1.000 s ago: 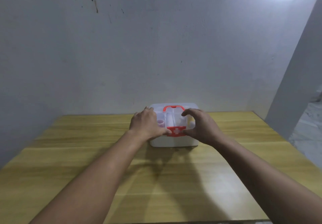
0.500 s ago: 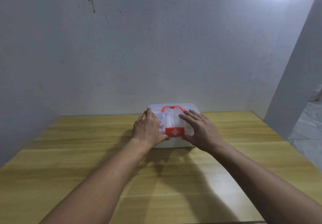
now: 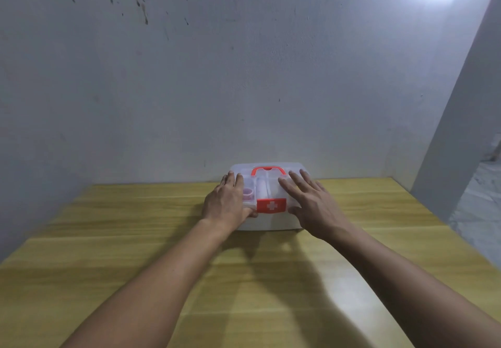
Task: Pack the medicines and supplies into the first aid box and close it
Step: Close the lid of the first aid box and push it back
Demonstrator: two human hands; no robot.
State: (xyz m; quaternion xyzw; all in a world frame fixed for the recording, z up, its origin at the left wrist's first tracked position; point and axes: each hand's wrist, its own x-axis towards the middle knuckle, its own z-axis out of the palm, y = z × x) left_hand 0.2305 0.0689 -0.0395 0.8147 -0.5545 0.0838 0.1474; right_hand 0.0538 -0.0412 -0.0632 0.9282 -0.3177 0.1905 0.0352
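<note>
First aid box [image 3: 271, 220] sits at far edge of table [image 3: 135, 239], against the wall, long axis left-right. Lid down; red latch [image 3: 271, 205] faces the person, midway between both hands. Left hand [image 3: 226, 204] flat on lid's left end, thumb tucked under front rim; right hand [image 3: 311, 206] spread flat on right end. Neither grip clenched. Contents blurred through lid; whether latch is engaged cannot be told.

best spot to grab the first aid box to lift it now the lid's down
Take the red handle on the lid of the first aid box, coming straight down from above. It lies centred on top, in the gap between the left hand and right hand resting flat on the lid.
</note>
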